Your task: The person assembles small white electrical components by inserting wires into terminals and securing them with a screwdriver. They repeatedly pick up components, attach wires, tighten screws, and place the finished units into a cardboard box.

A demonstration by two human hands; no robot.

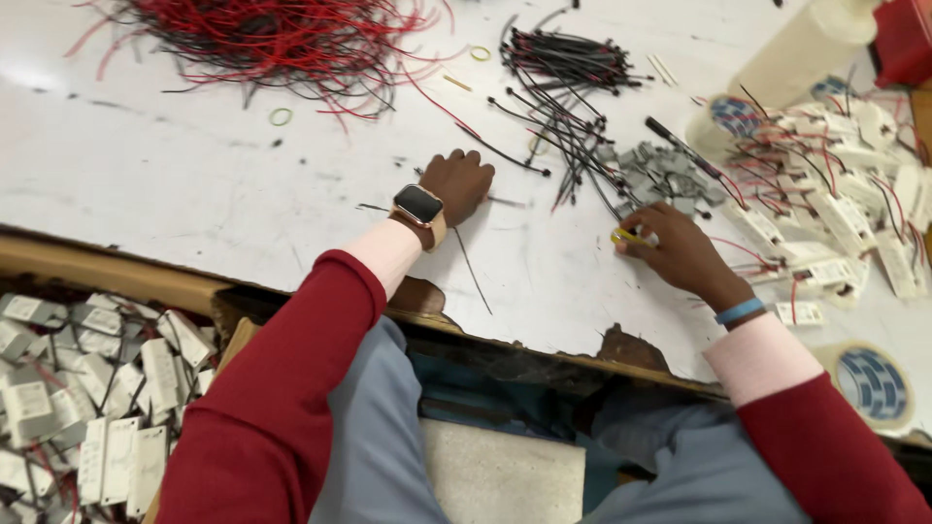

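The white worktable point(175, 184) has open room at left, its near edge chipped. Left hand point(458, 182) rests knuckles-curled on it, holding nothing visible. Right hand point(680, 250) pinches a small yellow piece point(626, 236) beside grey parts point(665, 175)

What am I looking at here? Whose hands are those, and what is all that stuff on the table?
A camera on a person's head looks down at their own two hands over a white worktable. The left hand, with a wristwatch, rests flat on the table near black cable ties. The right hand pinches a small yellow thing; what it is, I cannot tell. Nearby lie small grey parts, white boxes with wires and a tangle of red and black wires. A crate at lower left holds more white boxes.
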